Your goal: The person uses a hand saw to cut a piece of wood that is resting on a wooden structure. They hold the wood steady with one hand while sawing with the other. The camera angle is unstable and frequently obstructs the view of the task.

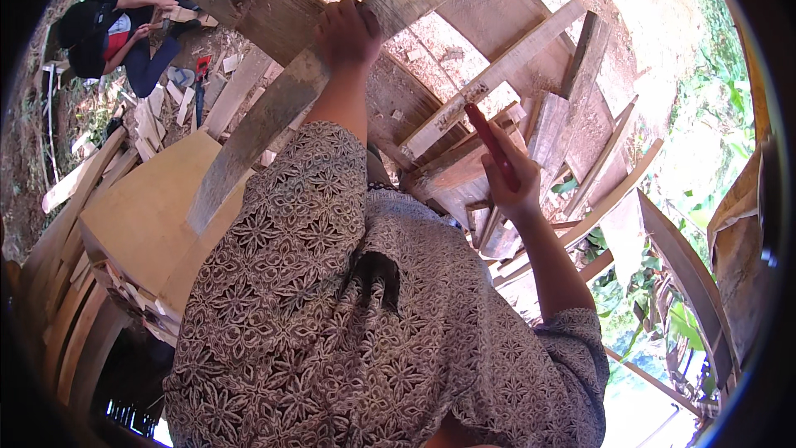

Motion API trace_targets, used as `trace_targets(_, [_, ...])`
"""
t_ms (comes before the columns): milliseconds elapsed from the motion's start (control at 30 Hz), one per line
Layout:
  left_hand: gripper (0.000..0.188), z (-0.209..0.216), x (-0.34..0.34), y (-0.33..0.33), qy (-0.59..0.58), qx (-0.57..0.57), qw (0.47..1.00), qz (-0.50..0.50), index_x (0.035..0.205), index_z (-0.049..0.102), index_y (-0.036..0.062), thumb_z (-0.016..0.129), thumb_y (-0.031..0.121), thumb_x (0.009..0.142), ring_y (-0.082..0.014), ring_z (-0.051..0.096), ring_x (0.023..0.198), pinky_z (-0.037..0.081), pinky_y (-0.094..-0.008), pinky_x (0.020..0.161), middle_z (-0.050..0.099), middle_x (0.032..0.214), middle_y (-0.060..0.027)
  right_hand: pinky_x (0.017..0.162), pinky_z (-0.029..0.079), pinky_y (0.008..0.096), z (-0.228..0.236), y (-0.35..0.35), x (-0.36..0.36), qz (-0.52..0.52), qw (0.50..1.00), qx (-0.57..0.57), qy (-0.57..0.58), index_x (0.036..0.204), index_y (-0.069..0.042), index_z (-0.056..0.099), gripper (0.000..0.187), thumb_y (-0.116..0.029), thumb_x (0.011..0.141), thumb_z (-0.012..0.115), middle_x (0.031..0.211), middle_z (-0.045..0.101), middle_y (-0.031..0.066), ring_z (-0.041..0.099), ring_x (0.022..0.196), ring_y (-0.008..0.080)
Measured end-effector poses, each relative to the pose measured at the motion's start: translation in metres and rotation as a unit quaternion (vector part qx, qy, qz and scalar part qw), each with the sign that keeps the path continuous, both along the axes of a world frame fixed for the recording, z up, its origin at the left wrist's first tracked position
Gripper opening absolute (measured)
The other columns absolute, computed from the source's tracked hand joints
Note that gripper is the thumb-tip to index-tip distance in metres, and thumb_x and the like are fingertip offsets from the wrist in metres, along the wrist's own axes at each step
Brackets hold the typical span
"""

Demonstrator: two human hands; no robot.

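A long greyish plank [265, 124] slants across the view from lower left to upper right, over other boards. My left hand [348, 33] is closed over the plank's edge, its fingers partly hidden. In my right hand [514, 174] is a slim red tool [492, 141], held upward and to the left, apart from the plank. What kind of tool it is does not show clearly. Beyond it, a narrow wooden batten [497, 75] lies across wider boards. A dark weathered board [257, 4] passes under the plank at the top.
At the upper left another person [112, 33] sits on the ground, hands on a piece of wood. A red-handled saw [201, 75] lies nearby among scraps. A pale wooden panel [149, 207] stands at my left. Several loose boards [613, 149] lean at my right, near green plants.
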State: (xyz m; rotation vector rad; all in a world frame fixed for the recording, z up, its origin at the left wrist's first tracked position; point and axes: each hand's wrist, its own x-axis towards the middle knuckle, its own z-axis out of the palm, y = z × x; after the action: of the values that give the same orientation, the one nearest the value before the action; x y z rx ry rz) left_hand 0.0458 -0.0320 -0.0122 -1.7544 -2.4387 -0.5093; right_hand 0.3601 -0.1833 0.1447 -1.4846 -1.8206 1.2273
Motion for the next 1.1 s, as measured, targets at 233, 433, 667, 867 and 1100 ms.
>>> trace_targets(233, [0.038, 0.008, 0.000, 0.000, 0.003, -0.035, 0.999, 0.018, 0.107, 0.063, 0.0055, 0.046, 0.038, 0.099, -0.0364, 0.064, 0.104, 0.048, -0.0510, 0.094, 0.066, 0.108, -0.0182, 0.057, 0.046, 0.0283, 0.087, 0.017, -0.015, 0.024, 0.999, -0.043, 0.023, 0.148, -0.007, 0.052, 0.056, 0.006, 0.093, 0.059, 0.103, 0.076, 0.0102, 0.058, 0.060, 0.0093])
trace_targets(433, [0.041, 0.005, -0.004, -0.003, 0.009, -0.053, 0.998, 0.021, 0.108, 0.064, 0.0042, 0.046, 0.040, 0.100, -0.0363, 0.063, 0.106, 0.048, -0.0515, 0.095, 0.065, 0.109, -0.0181, 0.053, 0.044, 0.0263, 0.115, 0.057, -0.042, 0.065, 0.997, -0.032, -0.005, 0.146, -0.006, 0.053, 0.055, 0.006, 0.093, 0.058, 0.111, 0.076, 0.0103, 0.054, 0.056, 0.0067])
trace_targets(667, [0.039, 0.018, 0.004, 0.005, -0.008, -0.131, 0.991, 0.002, 0.108, 0.064, 0.0061, 0.048, 0.040, 0.099, -0.0331, 0.062, 0.109, 0.046, -0.0500, 0.096, 0.064, 0.113, -0.0158, 0.076, 0.056, 0.0372, -0.025, 0.141, -0.142, 0.007, 0.999, 0.030, 0.036, 0.135, -0.013, 0.064, 0.045, -0.014, 0.089, 0.065, 0.088, 0.072, 0.0212, 0.074, 0.081, 0.0331])
trace_targets(867, [0.040, 0.003, 0.001, 0.003, -0.008, -0.047, 0.999, 0.010, 0.102, 0.069, 0.0060, 0.044, 0.037, 0.098, -0.0331, 0.066, 0.105, 0.051, -0.0490, 0.094, 0.069, 0.104, -0.0154, 0.082, 0.058, 0.0341, -0.050, 0.145, -0.159, 0.001, 0.994, 0.091, 0.052, 0.139, -0.007, 0.060, 0.049, -0.006, 0.090, 0.063, 0.107, 0.076, 0.0169, 0.076, 0.092, 0.0249])
trace_targets(1100, [0.040, 0.017, -0.005, 0.006, -0.035, -0.118, 0.992, 0.033, 0.103, 0.067, 0.0036, 0.044, 0.036, 0.098, -0.0351, 0.066, 0.104, 0.050, -0.0496, 0.094, 0.068, 0.108, -0.0180, 0.113, 0.042, 0.0314, 0.041, 0.033, -0.054, 0.043, 0.996, -0.058, 0.052, 0.150, -0.001, 0.044, 0.058, 0.015, 0.094, 0.046, 0.150, 0.054, 0.0172, 0.052, 0.139, 0.0263])
